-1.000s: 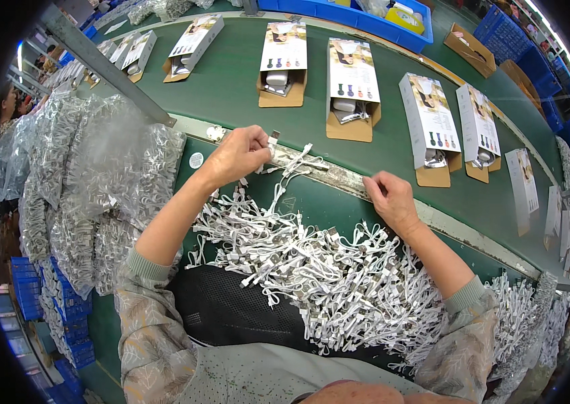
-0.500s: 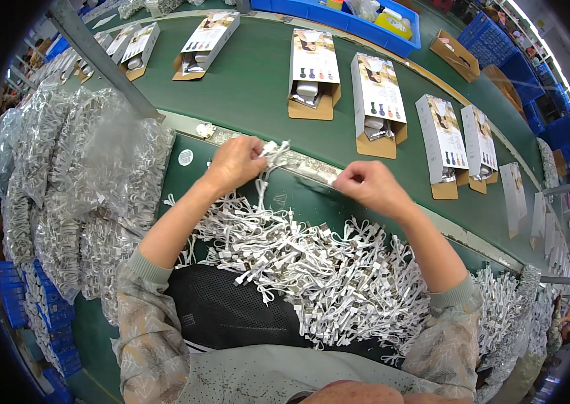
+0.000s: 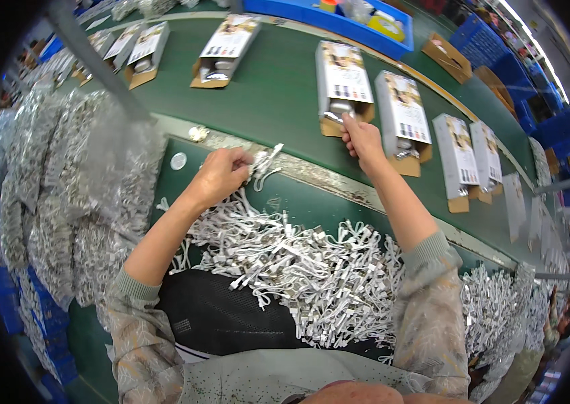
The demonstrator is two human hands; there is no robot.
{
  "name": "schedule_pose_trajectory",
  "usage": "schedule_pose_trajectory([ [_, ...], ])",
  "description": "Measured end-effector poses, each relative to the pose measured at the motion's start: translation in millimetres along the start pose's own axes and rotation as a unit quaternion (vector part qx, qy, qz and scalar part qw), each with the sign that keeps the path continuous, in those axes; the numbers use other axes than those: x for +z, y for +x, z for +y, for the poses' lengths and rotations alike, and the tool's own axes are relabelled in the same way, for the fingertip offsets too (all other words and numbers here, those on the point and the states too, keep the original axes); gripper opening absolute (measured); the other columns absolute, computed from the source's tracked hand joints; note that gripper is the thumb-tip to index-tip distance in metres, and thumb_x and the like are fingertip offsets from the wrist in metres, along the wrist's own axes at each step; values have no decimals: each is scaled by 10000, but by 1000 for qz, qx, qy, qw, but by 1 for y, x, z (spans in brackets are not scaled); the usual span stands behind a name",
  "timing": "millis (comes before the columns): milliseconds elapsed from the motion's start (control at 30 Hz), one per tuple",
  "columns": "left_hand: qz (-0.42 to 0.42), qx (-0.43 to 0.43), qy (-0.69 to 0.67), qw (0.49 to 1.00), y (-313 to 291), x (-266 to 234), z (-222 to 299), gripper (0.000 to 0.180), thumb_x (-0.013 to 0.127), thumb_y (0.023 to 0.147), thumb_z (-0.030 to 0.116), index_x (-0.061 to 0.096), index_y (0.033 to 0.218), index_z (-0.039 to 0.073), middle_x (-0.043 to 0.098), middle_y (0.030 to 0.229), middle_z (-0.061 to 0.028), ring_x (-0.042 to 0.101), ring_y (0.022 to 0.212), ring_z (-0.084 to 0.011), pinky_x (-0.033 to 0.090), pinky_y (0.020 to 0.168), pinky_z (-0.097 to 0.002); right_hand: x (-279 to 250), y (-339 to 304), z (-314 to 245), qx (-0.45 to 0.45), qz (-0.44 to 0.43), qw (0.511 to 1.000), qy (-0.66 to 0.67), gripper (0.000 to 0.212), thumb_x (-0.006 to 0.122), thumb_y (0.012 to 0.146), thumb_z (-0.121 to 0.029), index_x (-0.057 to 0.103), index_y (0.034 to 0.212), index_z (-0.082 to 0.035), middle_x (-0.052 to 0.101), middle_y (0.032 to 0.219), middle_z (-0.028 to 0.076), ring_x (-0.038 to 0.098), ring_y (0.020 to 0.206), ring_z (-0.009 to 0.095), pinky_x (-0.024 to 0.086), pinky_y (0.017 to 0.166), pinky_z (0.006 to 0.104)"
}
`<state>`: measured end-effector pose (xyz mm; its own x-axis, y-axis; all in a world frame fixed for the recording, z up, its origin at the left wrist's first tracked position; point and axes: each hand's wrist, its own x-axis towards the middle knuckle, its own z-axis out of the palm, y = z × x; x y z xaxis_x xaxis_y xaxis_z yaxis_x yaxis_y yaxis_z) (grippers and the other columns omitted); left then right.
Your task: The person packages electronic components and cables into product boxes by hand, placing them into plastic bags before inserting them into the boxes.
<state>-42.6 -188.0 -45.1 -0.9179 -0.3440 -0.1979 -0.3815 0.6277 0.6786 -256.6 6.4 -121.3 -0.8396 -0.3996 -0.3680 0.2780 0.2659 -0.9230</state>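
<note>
My left hand (image 3: 221,176) is closed on a small bunch of white USB cables (image 3: 266,163), their loops and plugs sticking out past the fingertips above the metal rail. My right hand (image 3: 364,143) reaches over the belt to the open end of a white printed box (image 3: 344,73). Its thumb and fingers are pinched together at the opening; what they hold, if anything, is hidden. Inside that box a white rounded item (image 3: 341,106) and some silvery wrapping show. Below my hands lies a big heap of short white USB cables (image 3: 325,279), beside a black mesh fabric thing (image 3: 227,313).
More open-ended boxes (image 3: 403,111) lie along the green belt (image 3: 278,87). A worn metal rail (image 3: 325,176) edges it. Bagged cables (image 3: 62,195) are stacked at left, beside a slanted post (image 3: 99,60). A blue tray (image 3: 298,15) sits at the far side.
My right hand has gone from the rail forward to the box opening. The boxes have shifted right along the belt. My left hand, with its cables, has moved slightly left and nearer.
</note>
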Motion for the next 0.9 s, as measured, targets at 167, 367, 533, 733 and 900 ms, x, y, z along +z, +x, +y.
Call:
schedule_pose_trajectory([
  [167,46,-1,-73,996,8,-12,-9,185,578,752,42,620,902,-59,627,724,-51,573,651,-101,470,621,-249,41,-53,-18,-354,-151,880,-278,276,572,840,-99,589,1114,-77,592,1040,96,575,851,213,463,784,297],
  [367,73,0,-29,997,5,-28,-15,176,600,753,35,619,897,-65,629,744,-50,582,678,-101,478,645,-245,61,-52,-6,-416,-163,812,-376,252,568,805,-91,589,1056,-76,571,954,123,554,930,309,456,818,399],
  [533,88,-38,-31,995,0,-32,-52,186,613,738,49,623,885,-64,633,729,-64,593,660,-107,486,619,-244,57,-61,-8,-400,-173,813,-385,211,589,798,-117,593,1003,-68,557,901,123,556,895,307,454,782,405],
  [733,67,-54,-29,996,6,-29,-53,182,612,735,53,624,882,-55,629,696,-60,598,606,-114,488,586,-251,57,-62,-5,-393,-154,829,-366,162,606,790,-138,591,931,-60,557,878,123,560,875,303,461,761,401],
  [900,71,-41,22,996,3,-29,-48,175,622,725,79,626,849,-44,629,684,-65,601,598,-121,487,581,-266,40,-80,-15,-493,-109,712,-488,160,628,779,-125,600,921,-57,572,848,104,582,836,287,487,696,374],
])
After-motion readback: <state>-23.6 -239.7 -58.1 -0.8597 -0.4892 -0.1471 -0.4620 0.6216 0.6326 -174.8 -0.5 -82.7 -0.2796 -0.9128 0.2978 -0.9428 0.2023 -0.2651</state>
